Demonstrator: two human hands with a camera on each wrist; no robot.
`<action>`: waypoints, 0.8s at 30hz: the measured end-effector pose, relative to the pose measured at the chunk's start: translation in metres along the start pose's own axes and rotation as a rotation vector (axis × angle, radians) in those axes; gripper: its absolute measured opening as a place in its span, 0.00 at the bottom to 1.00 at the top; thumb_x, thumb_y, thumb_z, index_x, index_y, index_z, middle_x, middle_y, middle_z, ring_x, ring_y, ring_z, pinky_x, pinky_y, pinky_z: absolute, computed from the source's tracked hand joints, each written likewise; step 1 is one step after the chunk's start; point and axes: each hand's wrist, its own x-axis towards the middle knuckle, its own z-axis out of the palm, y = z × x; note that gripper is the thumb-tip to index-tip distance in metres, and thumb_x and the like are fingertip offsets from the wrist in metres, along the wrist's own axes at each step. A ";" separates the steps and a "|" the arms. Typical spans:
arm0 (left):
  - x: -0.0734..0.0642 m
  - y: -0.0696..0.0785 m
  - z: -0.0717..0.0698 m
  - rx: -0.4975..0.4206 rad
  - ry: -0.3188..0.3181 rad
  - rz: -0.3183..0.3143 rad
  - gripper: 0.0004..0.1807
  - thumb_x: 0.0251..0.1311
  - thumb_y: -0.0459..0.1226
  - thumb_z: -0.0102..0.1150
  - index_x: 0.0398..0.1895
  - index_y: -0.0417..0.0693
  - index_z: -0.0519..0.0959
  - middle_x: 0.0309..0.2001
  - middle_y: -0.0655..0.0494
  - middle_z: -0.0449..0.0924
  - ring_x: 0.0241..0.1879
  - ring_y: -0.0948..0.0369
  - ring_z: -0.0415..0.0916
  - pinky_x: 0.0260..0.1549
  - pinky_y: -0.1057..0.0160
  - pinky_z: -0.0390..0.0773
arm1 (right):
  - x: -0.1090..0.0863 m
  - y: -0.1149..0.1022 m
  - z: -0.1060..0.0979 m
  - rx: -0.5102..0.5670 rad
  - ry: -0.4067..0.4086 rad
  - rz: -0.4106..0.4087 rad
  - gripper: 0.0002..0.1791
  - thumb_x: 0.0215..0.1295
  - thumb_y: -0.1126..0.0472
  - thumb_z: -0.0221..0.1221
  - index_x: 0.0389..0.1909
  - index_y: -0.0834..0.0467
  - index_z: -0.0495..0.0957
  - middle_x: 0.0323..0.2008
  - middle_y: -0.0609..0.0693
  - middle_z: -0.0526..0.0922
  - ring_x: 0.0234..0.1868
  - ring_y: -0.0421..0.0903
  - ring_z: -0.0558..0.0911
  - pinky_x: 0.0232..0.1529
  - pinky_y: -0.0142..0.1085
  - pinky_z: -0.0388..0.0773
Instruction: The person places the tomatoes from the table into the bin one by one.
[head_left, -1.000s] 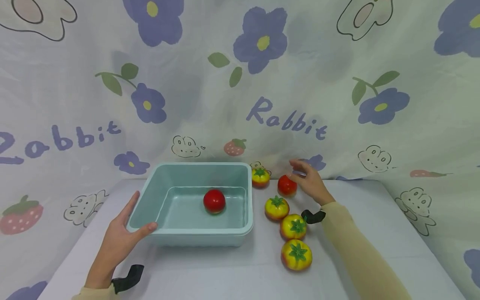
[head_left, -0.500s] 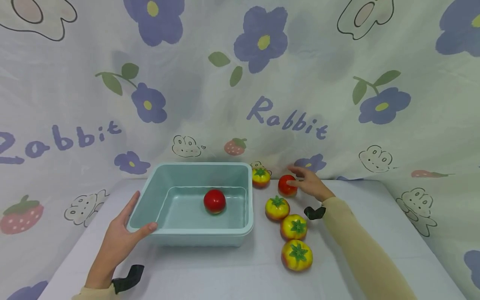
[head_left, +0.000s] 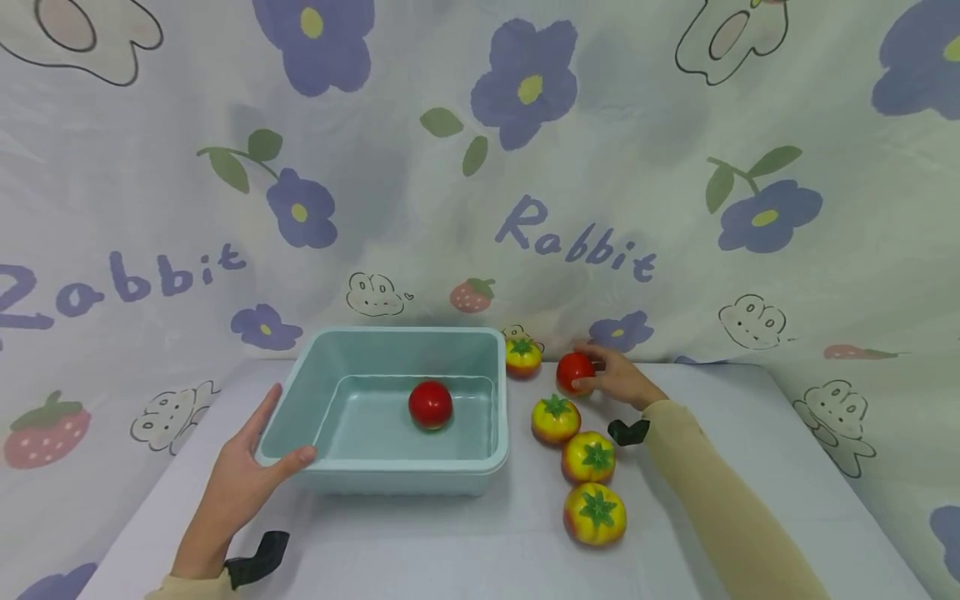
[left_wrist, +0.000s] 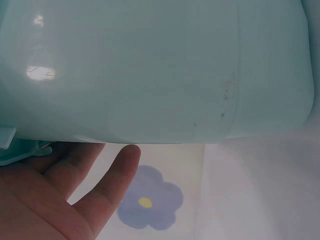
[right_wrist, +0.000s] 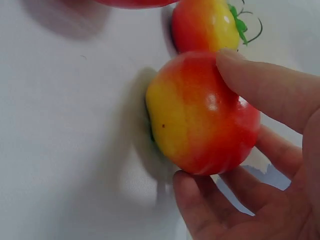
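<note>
My right hand [head_left: 618,379] grips a red toy tomato [head_left: 573,372] at the table's back. In the right wrist view, thumb and fingers lie on either side of this tomato [right_wrist: 195,120], which shows yellow on one face. My left hand [head_left: 247,467] rests at the front left corner of a pale teal plastic bin [head_left: 405,465], thumb over the front rim and fingers straight along the left side. The left wrist view shows its fingertips against the bin's outer wall [left_wrist: 150,75]. Another red tomato [head_left: 431,406] lies inside the bin.
Right of the bin stand yellow toy tomatoes with green tops: one [head_left: 522,357] at the back, then a row of three [head_left: 555,419] running toward the front. A patterned cloth [head_left: 420,192] hangs behind the white-covered table [head_left: 420,550].
My right hand has come down from above the red tomato and its thumb and fingers have closed round it. The left hand and the bin stay in place.
</note>
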 end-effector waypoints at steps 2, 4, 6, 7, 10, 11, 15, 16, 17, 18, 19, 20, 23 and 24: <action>0.000 0.000 0.000 -0.001 -0.001 0.001 0.57 0.58 0.45 0.70 0.82 0.54 0.42 0.78 0.34 0.47 0.72 0.30 0.50 0.58 0.21 0.58 | -0.001 0.000 0.000 -0.003 0.004 -0.002 0.40 0.64 0.56 0.66 0.75 0.59 0.63 0.70 0.62 0.68 0.68 0.65 0.67 0.68 0.60 0.66; 0.000 0.000 0.001 0.003 -0.002 -0.001 0.57 0.58 0.46 0.70 0.82 0.54 0.42 0.78 0.34 0.47 0.72 0.29 0.50 0.58 0.21 0.58 | -0.002 -0.001 -0.001 -0.010 0.010 -0.008 0.40 0.64 0.55 0.66 0.75 0.59 0.63 0.70 0.62 0.68 0.68 0.65 0.67 0.67 0.61 0.66; 0.000 0.000 0.001 0.008 -0.001 -0.006 0.58 0.58 0.46 0.71 0.82 0.54 0.41 0.78 0.34 0.46 0.72 0.30 0.50 0.58 0.21 0.58 | -0.003 -0.002 -0.002 -0.012 0.014 -0.017 0.40 0.65 0.54 0.66 0.75 0.58 0.63 0.69 0.63 0.69 0.68 0.65 0.67 0.67 0.62 0.67; 0.000 0.000 0.001 0.011 0.000 -0.007 0.58 0.57 0.46 0.71 0.82 0.53 0.41 0.78 0.34 0.46 0.72 0.30 0.50 0.58 0.21 0.58 | -0.004 -0.003 -0.002 -0.010 0.018 -0.020 0.40 0.65 0.54 0.66 0.75 0.58 0.63 0.68 0.62 0.69 0.67 0.65 0.67 0.66 0.62 0.67; 0.000 -0.001 0.001 0.016 0.002 -0.011 0.58 0.57 0.46 0.71 0.82 0.53 0.41 0.78 0.34 0.46 0.73 0.30 0.49 0.58 0.22 0.58 | -0.005 -0.006 -0.002 -0.010 0.024 -0.031 0.39 0.65 0.54 0.66 0.75 0.58 0.63 0.67 0.62 0.71 0.67 0.65 0.68 0.65 0.62 0.68; 0.000 -0.001 0.001 0.015 0.002 -0.012 0.58 0.57 0.46 0.71 0.82 0.52 0.41 0.78 0.34 0.46 0.73 0.30 0.49 0.59 0.22 0.57 | -0.006 -0.007 -0.002 -0.009 0.026 -0.036 0.39 0.65 0.54 0.66 0.75 0.58 0.63 0.67 0.61 0.71 0.67 0.64 0.68 0.65 0.62 0.68; 0.000 -0.001 0.001 0.010 -0.001 -0.010 0.58 0.57 0.46 0.71 0.82 0.52 0.41 0.78 0.34 0.46 0.73 0.30 0.48 0.59 0.22 0.57 | -0.012 -0.013 -0.003 0.001 0.038 -0.054 0.39 0.65 0.54 0.66 0.75 0.58 0.63 0.67 0.61 0.71 0.67 0.64 0.68 0.65 0.62 0.68; 0.000 -0.001 0.001 0.010 -0.003 -0.010 0.58 0.58 0.46 0.71 0.82 0.52 0.41 0.78 0.34 0.46 0.73 0.30 0.48 0.59 0.21 0.57 | -0.016 -0.020 -0.003 0.003 0.040 -0.056 0.39 0.65 0.56 0.65 0.74 0.59 0.63 0.67 0.62 0.71 0.67 0.65 0.68 0.65 0.62 0.68; 0.000 -0.001 0.001 0.007 -0.003 -0.008 0.58 0.58 0.46 0.70 0.82 0.53 0.41 0.78 0.34 0.46 0.73 0.30 0.49 0.59 0.21 0.57 | -0.018 -0.021 -0.003 0.006 0.046 -0.057 0.39 0.65 0.56 0.66 0.74 0.59 0.63 0.67 0.62 0.71 0.67 0.65 0.68 0.65 0.63 0.68; 0.000 -0.001 0.000 0.004 -0.002 -0.004 0.58 0.58 0.46 0.70 0.82 0.53 0.41 0.78 0.34 0.46 0.73 0.30 0.49 0.58 0.21 0.57 | -0.019 -0.023 -0.003 0.008 0.051 -0.058 0.39 0.65 0.56 0.66 0.74 0.59 0.63 0.67 0.62 0.71 0.67 0.65 0.68 0.65 0.63 0.68; 0.000 0.000 0.000 0.000 -0.004 -0.002 0.58 0.58 0.46 0.70 0.82 0.54 0.41 0.78 0.34 0.46 0.73 0.30 0.49 0.58 0.21 0.57 | -0.021 -0.024 -0.004 0.007 0.057 -0.058 0.39 0.65 0.56 0.66 0.74 0.59 0.63 0.67 0.62 0.71 0.67 0.65 0.68 0.64 0.63 0.68; 0.000 0.000 0.000 -0.003 -0.004 -0.001 0.58 0.58 0.46 0.70 0.82 0.54 0.41 0.78 0.34 0.46 0.73 0.30 0.49 0.58 0.21 0.57 | -0.022 -0.025 -0.004 0.012 0.064 -0.053 0.39 0.65 0.56 0.66 0.74 0.59 0.63 0.67 0.62 0.71 0.67 0.65 0.68 0.64 0.63 0.69; 0.000 0.001 0.000 0.000 -0.006 -0.014 0.57 0.59 0.47 0.70 0.83 0.56 0.40 0.78 0.35 0.46 0.73 0.30 0.49 0.58 0.21 0.57 | -0.022 -0.022 -0.004 0.021 0.080 -0.049 0.39 0.64 0.55 0.66 0.74 0.57 0.64 0.66 0.60 0.72 0.65 0.63 0.70 0.63 0.62 0.70; 0.000 0.001 0.000 0.003 -0.008 -0.020 0.57 0.59 0.48 0.70 0.83 0.56 0.40 0.78 0.35 0.46 0.72 0.30 0.50 0.58 0.21 0.58 | -0.023 -0.022 -0.004 0.025 0.086 -0.048 0.39 0.64 0.55 0.67 0.74 0.56 0.64 0.66 0.60 0.73 0.65 0.63 0.70 0.63 0.62 0.70</action>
